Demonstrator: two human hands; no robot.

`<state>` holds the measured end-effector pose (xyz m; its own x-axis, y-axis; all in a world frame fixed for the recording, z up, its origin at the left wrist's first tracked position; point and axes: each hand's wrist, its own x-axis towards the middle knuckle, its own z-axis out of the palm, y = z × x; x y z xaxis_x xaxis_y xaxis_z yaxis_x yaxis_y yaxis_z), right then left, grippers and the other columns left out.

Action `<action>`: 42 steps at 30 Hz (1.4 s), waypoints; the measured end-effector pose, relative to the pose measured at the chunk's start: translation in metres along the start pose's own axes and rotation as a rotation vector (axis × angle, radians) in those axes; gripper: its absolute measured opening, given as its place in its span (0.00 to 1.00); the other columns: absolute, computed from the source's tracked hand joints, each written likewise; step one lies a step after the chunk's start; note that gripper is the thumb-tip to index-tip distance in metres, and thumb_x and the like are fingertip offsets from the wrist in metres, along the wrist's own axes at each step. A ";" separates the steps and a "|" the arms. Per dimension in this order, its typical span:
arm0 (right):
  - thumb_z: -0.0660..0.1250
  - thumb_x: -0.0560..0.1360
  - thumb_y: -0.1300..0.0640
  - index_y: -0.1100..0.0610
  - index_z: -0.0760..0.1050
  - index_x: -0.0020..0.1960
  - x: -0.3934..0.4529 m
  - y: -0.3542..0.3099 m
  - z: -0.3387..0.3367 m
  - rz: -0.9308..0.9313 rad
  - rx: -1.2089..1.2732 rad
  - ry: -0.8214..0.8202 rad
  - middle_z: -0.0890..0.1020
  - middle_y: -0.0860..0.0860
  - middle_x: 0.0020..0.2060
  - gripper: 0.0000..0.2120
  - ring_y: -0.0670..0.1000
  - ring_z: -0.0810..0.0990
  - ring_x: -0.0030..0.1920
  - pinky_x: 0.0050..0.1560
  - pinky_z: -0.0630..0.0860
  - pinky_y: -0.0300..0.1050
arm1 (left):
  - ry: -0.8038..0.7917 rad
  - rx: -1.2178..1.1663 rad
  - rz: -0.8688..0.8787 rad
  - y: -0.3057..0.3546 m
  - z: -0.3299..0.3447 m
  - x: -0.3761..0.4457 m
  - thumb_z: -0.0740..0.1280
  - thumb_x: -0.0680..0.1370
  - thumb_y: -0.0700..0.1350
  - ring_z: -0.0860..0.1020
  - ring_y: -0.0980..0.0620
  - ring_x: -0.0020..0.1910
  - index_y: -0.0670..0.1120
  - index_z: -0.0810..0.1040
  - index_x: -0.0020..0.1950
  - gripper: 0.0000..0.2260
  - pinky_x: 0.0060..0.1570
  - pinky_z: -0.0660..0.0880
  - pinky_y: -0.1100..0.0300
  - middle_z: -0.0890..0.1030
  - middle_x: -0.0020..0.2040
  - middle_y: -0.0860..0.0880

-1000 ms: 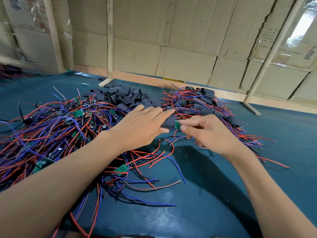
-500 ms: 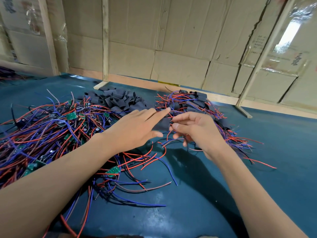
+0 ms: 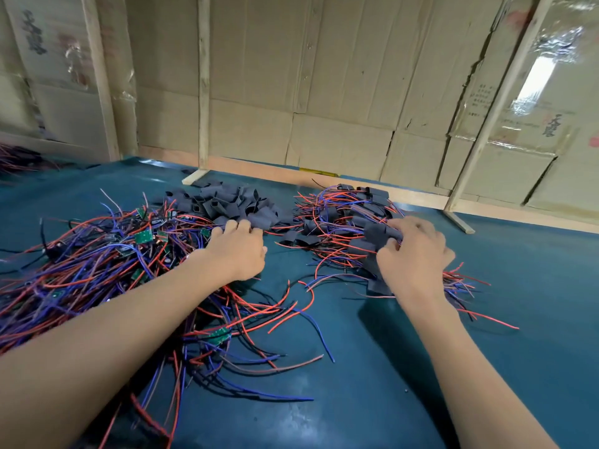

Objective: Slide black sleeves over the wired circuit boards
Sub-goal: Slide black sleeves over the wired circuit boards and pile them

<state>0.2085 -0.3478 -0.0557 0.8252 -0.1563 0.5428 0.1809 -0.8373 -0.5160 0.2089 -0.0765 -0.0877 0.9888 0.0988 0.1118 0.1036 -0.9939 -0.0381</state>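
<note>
Teal matte tabletop (image 3: 356, 400), tangled wired circuit boards (image 3: 97, 254), flattened black sleeves (image 3: 233, 202)

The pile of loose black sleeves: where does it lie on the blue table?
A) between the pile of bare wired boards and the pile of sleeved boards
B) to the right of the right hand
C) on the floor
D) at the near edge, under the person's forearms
A: the pile of loose black sleeves sits at the far middle of the table, with the bare wired boards to its left and the sleeved boards to its right.
</note>
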 end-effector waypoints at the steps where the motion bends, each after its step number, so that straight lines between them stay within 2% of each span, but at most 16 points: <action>1: 0.64 0.75 0.64 0.51 0.80 0.62 -0.003 -0.002 0.002 -0.033 0.008 0.011 0.75 0.51 0.67 0.19 0.59 0.68 0.67 0.66 0.59 0.53 | -0.043 0.013 -0.014 -0.003 -0.002 0.008 0.54 0.83 0.53 0.61 0.38 0.69 0.46 0.65 0.73 0.20 0.67 0.63 0.40 0.65 0.70 0.42; 5: 0.65 0.75 0.64 0.52 0.81 0.59 -0.015 -0.011 0.012 -0.174 0.057 0.016 0.79 0.50 0.61 0.16 0.57 0.71 0.64 0.60 0.57 0.46 | -0.145 0.045 0.022 -0.015 -0.018 0.032 0.58 0.78 0.49 0.60 0.36 0.71 0.54 0.64 0.74 0.24 0.67 0.65 0.36 0.64 0.71 0.44; 7: 0.65 0.75 0.64 0.52 0.82 0.58 -0.018 -0.014 0.016 -0.200 0.106 0.004 0.79 0.50 0.60 0.15 0.56 0.72 0.64 0.58 0.55 0.44 | -0.100 -0.013 0.137 -0.006 -0.029 0.034 0.58 0.79 0.46 0.62 0.37 0.72 0.56 0.64 0.76 0.24 0.68 0.64 0.40 0.66 0.72 0.44; 10: 0.65 0.74 0.66 0.53 0.82 0.57 -0.025 -0.019 0.019 -0.236 0.137 0.002 0.80 0.51 0.57 0.16 0.56 0.73 0.62 0.57 0.54 0.43 | -0.041 -0.294 0.164 0.024 -0.038 0.041 0.58 0.83 0.49 0.74 0.39 0.65 0.46 0.73 0.70 0.18 0.64 0.69 0.51 0.75 0.67 0.39; 12: 0.66 0.74 0.67 0.55 0.83 0.56 -0.031 -0.023 0.019 -0.319 0.168 0.018 0.82 0.52 0.55 0.15 0.57 0.76 0.59 0.58 0.59 0.46 | -0.115 -0.306 0.058 0.044 -0.039 0.044 0.58 0.83 0.56 0.77 0.38 0.58 0.42 0.77 0.62 0.20 0.60 0.74 0.51 0.78 0.62 0.38; 14: 0.68 0.73 0.69 0.58 0.84 0.54 -0.037 -0.028 0.017 -0.513 0.267 -0.023 0.84 0.53 0.50 0.13 0.57 0.81 0.52 0.57 0.71 0.52 | -0.151 -0.195 -0.038 0.059 -0.035 0.043 0.63 0.80 0.54 0.76 0.35 0.61 0.43 0.76 0.62 0.17 0.60 0.74 0.48 0.76 0.63 0.38; 17: 0.69 0.72 0.70 0.60 0.83 0.52 -0.053 -0.041 0.017 -0.771 0.446 -0.379 0.84 0.50 0.43 0.12 0.50 0.80 0.42 0.47 0.76 0.43 | -0.179 -0.069 -0.001 0.065 -0.039 0.041 0.65 0.76 0.40 0.77 0.38 0.58 0.39 0.76 0.52 0.07 0.55 0.75 0.49 0.78 0.62 0.39; 19: 0.71 0.73 0.65 0.57 0.79 0.53 -0.062 -0.048 0.019 -0.759 0.489 -0.612 0.81 0.39 0.42 0.10 0.45 0.77 0.38 0.44 0.72 0.37 | -0.241 0.012 0.060 0.058 -0.049 0.040 0.65 0.76 0.37 0.81 0.41 0.52 0.42 0.72 0.40 0.05 0.52 0.78 0.51 0.83 0.55 0.41; 21: 0.74 0.75 0.57 0.54 0.73 0.56 -0.067 -0.052 0.021 -0.734 0.496 -0.733 0.77 0.35 0.46 0.13 0.46 0.76 0.39 0.43 0.71 0.38 | -0.291 0.094 0.102 0.047 -0.059 0.037 0.65 0.74 0.37 0.83 0.42 0.47 0.42 0.74 0.37 0.06 0.52 0.81 0.50 0.84 0.42 0.43; 23: 0.74 0.75 0.50 0.52 0.73 0.58 -0.072 -0.056 0.024 -0.760 0.459 -0.774 0.78 0.37 0.50 0.16 0.47 0.76 0.43 0.47 0.74 0.44 | -0.267 0.140 0.156 0.038 -0.063 0.029 0.64 0.74 0.37 0.82 0.40 0.46 0.43 0.76 0.38 0.05 0.51 0.81 0.48 0.80 0.36 0.45; 27: 0.73 0.76 0.50 0.50 0.83 0.50 -0.073 -0.063 0.026 -0.855 0.253 -0.723 0.81 0.45 0.43 0.06 0.47 0.75 0.45 0.55 0.69 0.55 | -0.205 0.256 0.202 0.031 -0.056 0.013 0.61 0.77 0.33 0.73 0.46 0.36 0.44 0.71 0.44 0.06 0.41 0.75 0.50 0.71 0.39 0.47; 31: 0.74 0.76 0.55 0.51 0.84 0.45 -0.061 -0.054 0.021 -0.829 0.226 -0.703 0.83 0.46 0.41 0.02 0.49 0.76 0.47 0.58 0.67 0.55 | -0.177 0.208 0.228 0.017 -0.059 0.006 0.57 0.80 0.39 0.77 0.40 0.50 0.39 0.73 0.63 0.13 0.45 0.72 0.53 0.77 0.58 0.38; 37: 0.77 0.72 0.59 0.53 0.84 0.40 -0.044 -0.039 0.015 -0.752 0.281 -0.707 0.82 0.46 0.36 0.04 0.47 0.76 0.43 0.54 0.71 0.55 | -0.218 0.012 0.267 -0.008 -0.053 -0.007 0.57 0.82 0.54 0.72 0.39 0.67 0.45 0.68 0.73 0.22 0.64 0.70 0.51 0.72 0.66 0.39; 38: 0.77 0.71 0.59 0.54 0.83 0.39 -0.042 -0.038 0.014 -0.745 0.287 -0.701 0.81 0.46 0.35 0.05 0.47 0.76 0.42 0.52 0.72 0.54 | -0.231 -0.038 0.300 -0.013 -0.054 -0.011 0.60 0.82 0.56 0.73 0.44 0.66 0.49 0.69 0.73 0.22 0.60 0.70 0.56 0.75 0.60 0.44; 40: 0.77 0.70 0.60 0.54 0.82 0.37 -0.038 -0.034 0.011 -0.732 0.296 -0.700 0.81 0.46 0.34 0.05 0.47 0.77 0.40 0.48 0.73 0.51 | -0.199 -0.185 0.365 -0.022 -0.057 -0.021 0.64 0.80 0.57 0.77 0.59 0.43 0.56 0.77 0.65 0.14 0.40 0.68 0.63 0.74 0.39 0.54; 42: 0.76 0.69 0.62 0.55 0.83 0.37 -0.036 -0.033 0.008 -0.721 0.306 -0.694 0.82 0.47 0.34 0.05 0.48 0.78 0.41 0.48 0.74 0.52 | -0.159 -0.341 0.400 -0.027 -0.067 -0.033 0.65 0.80 0.56 0.66 0.58 0.26 0.59 0.80 0.55 0.07 0.32 0.63 0.61 0.67 0.28 0.55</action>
<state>0.1773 -0.3107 -0.0631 0.5766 0.7436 0.3384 0.7999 -0.4292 -0.4195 0.1667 -0.0565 -0.0238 0.9508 -0.3099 0.0019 -0.2980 -0.9126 0.2800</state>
